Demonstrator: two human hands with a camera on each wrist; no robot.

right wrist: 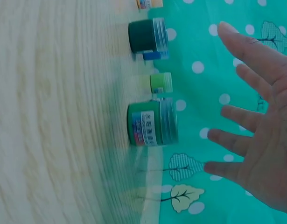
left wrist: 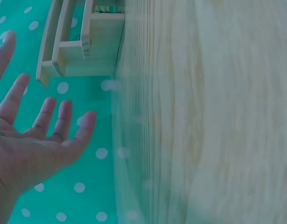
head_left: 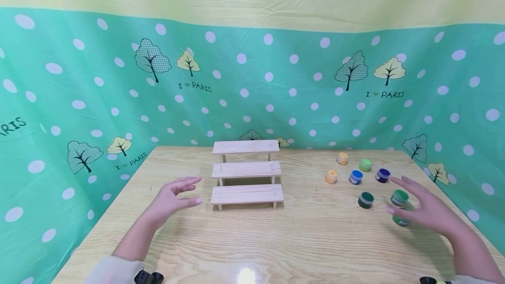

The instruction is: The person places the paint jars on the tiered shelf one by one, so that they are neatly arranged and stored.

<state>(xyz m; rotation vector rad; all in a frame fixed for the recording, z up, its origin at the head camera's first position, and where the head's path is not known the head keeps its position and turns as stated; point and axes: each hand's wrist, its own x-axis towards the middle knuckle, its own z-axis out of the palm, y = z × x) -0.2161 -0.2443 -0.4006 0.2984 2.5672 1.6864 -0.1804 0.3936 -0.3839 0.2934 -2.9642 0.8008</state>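
Observation:
A three-step wooden rack stands on the table, left of centre. Left of it my left hand hovers with fingers spread, holding nothing; the left wrist view shows the same hand below the rack's end. On the right are several small paint jars: two light orange, a light green, a blue, a dark blue, a dark green and two green. My right hand is over the nearest green jar, partly hiding it, fingers apart and empty.
The wooden table reaches back to a green dotted cloth with printed trees, which also hangs at both sides. Dark bands show at both wrists near the sleeves. A bright reflection lies at the table's front middle.

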